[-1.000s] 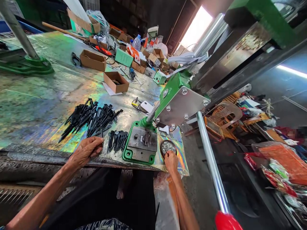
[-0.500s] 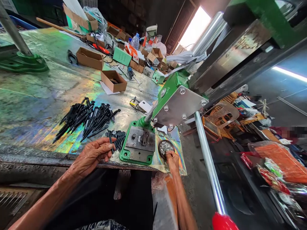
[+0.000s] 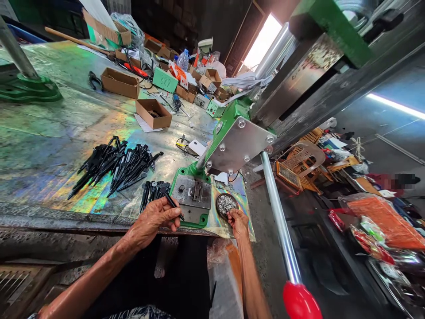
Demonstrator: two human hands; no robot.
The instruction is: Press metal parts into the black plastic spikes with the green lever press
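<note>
My left hand [image 3: 158, 220] pinches a black plastic stake [image 3: 173, 204] between thumb and fingers, over the near left corner of the press base [image 3: 203, 219]. On that green base lies a steel plate with a small fixture [image 3: 198, 191]. My right hand [image 3: 238, 221] has its fingertips closed at the near rim of a round dark dish [image 3: 218, 206] of small silvery metal pieces [image 3: 227, 204]; whatever it pinches is too small to make out. Left of the base lies a small bunch of black stakes [image 3: 153, 193], with a larger heap of stakes [image 3: 114, 166] further left.
The press head [image 3: 237, 144] overhangs the base, and its long lever [image 3: 280, 212] with a red knob [image 3: 301, 301] slants down on my right. Cardboard boxes [image 3: 153, 114], pliers [image 3: 95, 81] and cluttered tools lie farther back. A second green press base [image 3: 29, 88] stands far left.
My left hand has moved right with the stake, from beside the small bunch to the press base. My right hand has drawn slightly back from the metal pieces, toward the dish's near rim.
</note>
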